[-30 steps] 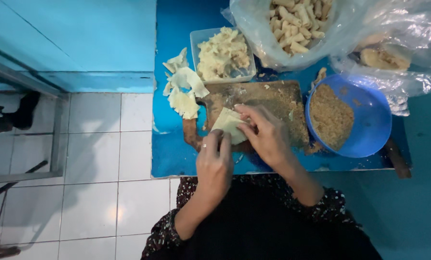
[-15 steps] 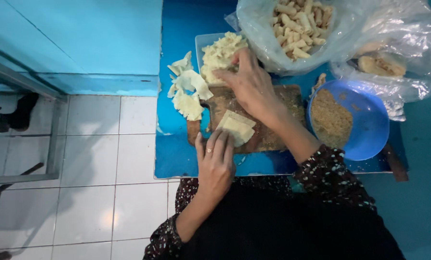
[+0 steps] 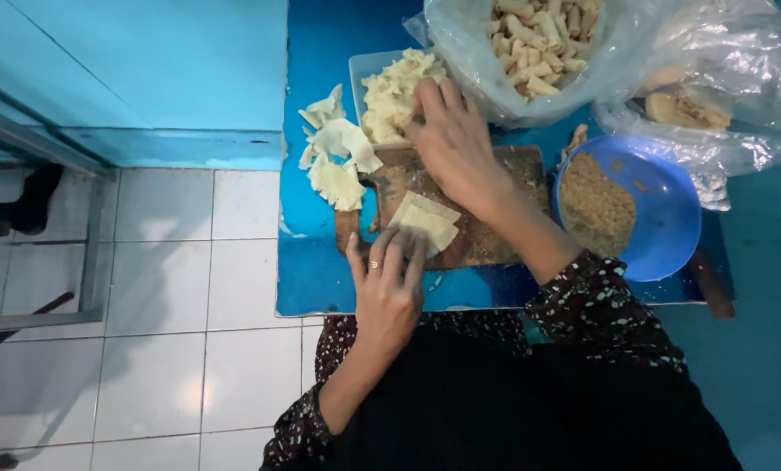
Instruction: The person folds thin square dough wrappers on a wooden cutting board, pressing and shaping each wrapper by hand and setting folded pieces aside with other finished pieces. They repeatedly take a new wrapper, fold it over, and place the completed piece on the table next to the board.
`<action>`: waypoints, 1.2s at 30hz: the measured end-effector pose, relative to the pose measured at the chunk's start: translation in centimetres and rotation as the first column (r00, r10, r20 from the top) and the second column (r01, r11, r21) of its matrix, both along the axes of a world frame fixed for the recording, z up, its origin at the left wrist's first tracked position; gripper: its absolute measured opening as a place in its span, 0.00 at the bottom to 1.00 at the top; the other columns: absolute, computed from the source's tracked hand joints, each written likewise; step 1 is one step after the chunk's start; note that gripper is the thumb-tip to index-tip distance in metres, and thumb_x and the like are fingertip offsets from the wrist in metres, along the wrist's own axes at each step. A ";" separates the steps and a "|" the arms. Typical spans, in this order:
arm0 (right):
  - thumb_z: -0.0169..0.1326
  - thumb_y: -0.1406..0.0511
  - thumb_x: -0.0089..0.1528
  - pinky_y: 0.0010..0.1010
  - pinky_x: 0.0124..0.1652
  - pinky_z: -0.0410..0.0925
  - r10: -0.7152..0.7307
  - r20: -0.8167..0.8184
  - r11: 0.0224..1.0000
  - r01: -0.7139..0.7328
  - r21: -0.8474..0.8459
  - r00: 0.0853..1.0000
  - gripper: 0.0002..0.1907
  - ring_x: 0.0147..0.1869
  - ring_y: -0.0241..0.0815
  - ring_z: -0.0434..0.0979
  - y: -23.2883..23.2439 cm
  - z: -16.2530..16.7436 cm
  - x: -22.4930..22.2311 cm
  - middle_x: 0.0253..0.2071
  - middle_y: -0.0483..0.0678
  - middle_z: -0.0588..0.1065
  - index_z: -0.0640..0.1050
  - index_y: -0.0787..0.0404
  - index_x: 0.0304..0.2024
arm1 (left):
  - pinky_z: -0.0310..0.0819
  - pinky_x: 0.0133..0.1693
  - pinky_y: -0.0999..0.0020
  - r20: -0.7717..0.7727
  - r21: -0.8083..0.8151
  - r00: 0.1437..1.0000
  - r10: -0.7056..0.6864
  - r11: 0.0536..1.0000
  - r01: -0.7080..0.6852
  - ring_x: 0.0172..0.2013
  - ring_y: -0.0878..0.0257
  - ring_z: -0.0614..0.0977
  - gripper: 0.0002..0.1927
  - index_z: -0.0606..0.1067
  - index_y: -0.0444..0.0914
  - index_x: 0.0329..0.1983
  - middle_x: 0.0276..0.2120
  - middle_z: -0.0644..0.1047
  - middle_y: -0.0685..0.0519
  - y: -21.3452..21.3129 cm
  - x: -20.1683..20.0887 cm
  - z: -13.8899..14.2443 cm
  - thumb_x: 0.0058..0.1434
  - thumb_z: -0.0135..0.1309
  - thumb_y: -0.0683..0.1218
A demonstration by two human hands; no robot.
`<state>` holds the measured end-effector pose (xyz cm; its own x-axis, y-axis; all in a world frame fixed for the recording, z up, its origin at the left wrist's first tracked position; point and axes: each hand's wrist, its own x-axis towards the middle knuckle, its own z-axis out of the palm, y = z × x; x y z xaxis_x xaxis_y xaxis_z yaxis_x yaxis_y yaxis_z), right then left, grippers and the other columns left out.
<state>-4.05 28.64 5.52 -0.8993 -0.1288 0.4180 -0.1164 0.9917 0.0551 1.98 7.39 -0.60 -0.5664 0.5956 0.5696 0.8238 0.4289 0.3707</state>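
Two bare hands work over a blue worktop (image 3: pixel 320 279) seen from above. The left hand (image 3: pixel 388 288) lies flat, palm down with fingers spread narrowly, its fingertips pressing the near edge of a pale square dough wrapper (image 3: pixel 425 222) that rests on a wooden cutting board (image 3: pixel 495 227); a ring shows on one finger. The right hand (image 3: pixel 456 144) reaches forward with the forearm crossing the board diagonally, fingers curled down into a rectangular clear tray of pale filling (image 3: pixel 395 92) just beyond the board; whether it has pinched any filling cannot be told. One loose heap of torn wrapper scraps (image 3: pixel 334 157) lies left of the board, roughly four or five pieces. One round blue bowl (image 3: pixel 661 209) holding brown crumbs sits just right of the board. Two clear plastic bags stand at the far edge: one bag of rolled pastries (image 3: pixel 538 44), too many to count, and one crumpled bag (image 3: pixel 713 96) with a few pale pieces inside
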 end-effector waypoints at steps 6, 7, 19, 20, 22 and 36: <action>0.57 0.66 0.61 0.44 0.52 0.66 -0.030 0.243 0.999 0.026 0.021 0.970 0.07 0.57 0.51 0.67 1.0 2.7 -0.4 0.51 0.54 0.66 0.78 0.65 0.37 | 0.52 0.67 0.31 -0.012 0.026 1.000 0.009 1.000 -0.009 0.62 0.51 0.73 0.22 0.76 0.35 0.58 0.56 0.73 0.46 0.0 -0.1 0.1 0.59 0.52 0.39; 0.58 0.64 0.63 0.44 0.53 0.66 -0.020 0.288 1.000 0.026 -0.017 0.958 0.10 0.57 0.52 0.67 1.0 3.4 0.1 0.52 0.55 0.66 0.77 0.67 0.39 | 0.53 0.67 0.31 -0.013 0.028 1.000 0.012 1.000 -0.012 0.62 0.51 0.73 0.22 0.76 0.36 0.57 0.55 0.73 0.46 0.1 -0.1 0.1 0.58 0.52 0.39; 0.55 0.52 0.57 0.42 0.51 0.65 0.067 0.162 0.918 -0.124 0.377 0.985 0.35 0.59 0.49 0.68 -2.8 2.2 9.6 0.66 0.49 0.66 0.73 0.52 0.67 | 0.55 0.65 0.33 0.001 0.012 1.000 -0.011 1.000 0.011 0.61 0.50 0.73 0.21 0.76 0.35 0.57 0.55 0.73 0.45 0.0 -0.1 0.2 0.59 0.53 0.40; 0.54 0.52 0.57 0.43 0.51 0.65 0.063 0.147 0.912 -0.117 0.393 0.987 0.35 0.58 0.49 0.68 -2.8 2.0 9.4 0.65 0.49 0.66 0.74 0.54 0.66 | 0.55 0.65 0.33 0.004 0.012 1.000 -0.008 1.000 0.008 0.61 0.51 0.73 0.21 0.76 0.34 0.58 0.56 0.73 0.45 0.0 -0.1 0.2 0.59 0.53 0.40; 0.52 0.54 0.59 0.43 0.51 0.65 0.071 0.137 0.890 -0.124 0.438 0.988 0.32 0.58 0.49 0.68 -2.7 2.0 9.1 0.65 0.49 0.67 0.75 0.56 0.64 | 0.55 0.65 0.33 0.006 0.013 1.000 -0.003 1.000 0.003 0.61 0.51 0.73 0.21 0.76 0.34 0.58 0.56 0.73 0.45 -0.1 0.0 0.3 0.60 0.53 0.40; 0.57 0.54 0.49 0.46 0.50 0.63 0.085 0.118 0.944 -0.118 0.307 0.989 0.38 0.60 0.50 0.67 -3.1 2.7 8.4 0.62 0.50 0.66 0.77 0.50 0.64 | 0.55 0.65 0.33 0.012 0.031 1.000 -0.007 0.999 0.007 0.62 0.51 0.73 0.23 0.75 0.35 0.58 0.55 0.73 0.45 0.1 -0.1 0.2 0.58 0.54 0.40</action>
